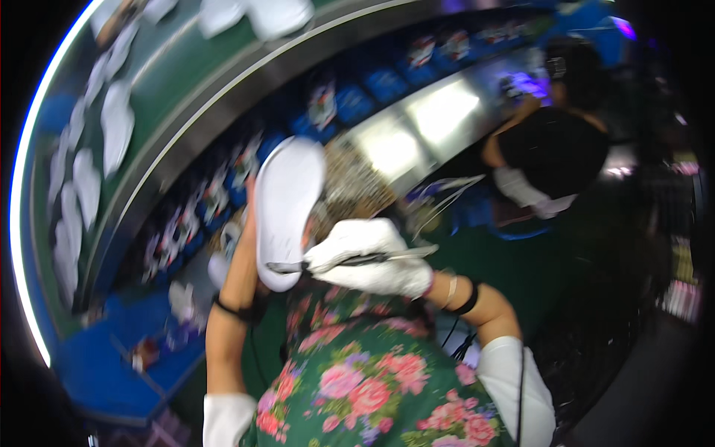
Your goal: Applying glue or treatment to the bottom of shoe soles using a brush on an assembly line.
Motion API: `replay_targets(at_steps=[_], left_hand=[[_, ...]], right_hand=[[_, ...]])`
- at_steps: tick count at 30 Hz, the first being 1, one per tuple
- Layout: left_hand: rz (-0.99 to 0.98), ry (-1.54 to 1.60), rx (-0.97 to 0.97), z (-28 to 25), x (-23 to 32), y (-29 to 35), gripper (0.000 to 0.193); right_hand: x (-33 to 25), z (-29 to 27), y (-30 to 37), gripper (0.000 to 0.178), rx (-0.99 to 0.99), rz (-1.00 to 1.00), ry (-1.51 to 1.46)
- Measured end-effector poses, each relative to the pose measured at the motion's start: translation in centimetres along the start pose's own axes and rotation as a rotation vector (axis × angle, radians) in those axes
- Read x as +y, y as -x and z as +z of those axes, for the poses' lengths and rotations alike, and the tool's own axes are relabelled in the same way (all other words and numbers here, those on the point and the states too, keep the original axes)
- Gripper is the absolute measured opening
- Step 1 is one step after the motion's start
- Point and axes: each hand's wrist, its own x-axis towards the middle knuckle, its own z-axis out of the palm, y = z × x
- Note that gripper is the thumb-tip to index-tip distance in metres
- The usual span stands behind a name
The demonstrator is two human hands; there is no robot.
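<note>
A white shoe sole [289, 197] is held up lengthwise in front of me, its broad face toward me. Behind it, mostly hidden, my left hand [307, 229] grips the sole, with some fingers showing at its right edge. My right hand [365, 257], in a white glove, is closed around a thin, brush-like tool [365, 259] with a dark shaft and a pale end. The tool's grey tip lies over the lower part of the sole, near its heel end; blur hides whether it touches.
Several white soles [118, 127] lie on a green conveyor belt [175, 89] at the left. Beyond its metal edge, shoes sit in a row of blue trays [354, 104]. A rough brownish block [354, 182] is behind the sole. Another person [551, 149] works at the right.
</note>
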Motion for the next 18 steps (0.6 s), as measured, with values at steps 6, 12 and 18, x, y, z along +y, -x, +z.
replay_targets(at_steps=[6, 12, 18], left_hand=[[0.294, -0.044, 0.489, 1.3, -5.1, -0.6, 0.069], [0.152, -0.417, 0.33, 1.5, -4.0, 0.1, 0.048], [0.386, 0.348, 0.317, 2.1, -3.6, 0.4, 0.06]], right_hand=[[0.7, -1.8, -0.8, 0.018, 0.23, -0.098, 0.185], [1.2, -2.2, -0.5, 0.018, 0.105, -0.185, 0.306], [-0.6, -1.2, -0.1, 0.021, 0.238, -0.301, 0.339]])
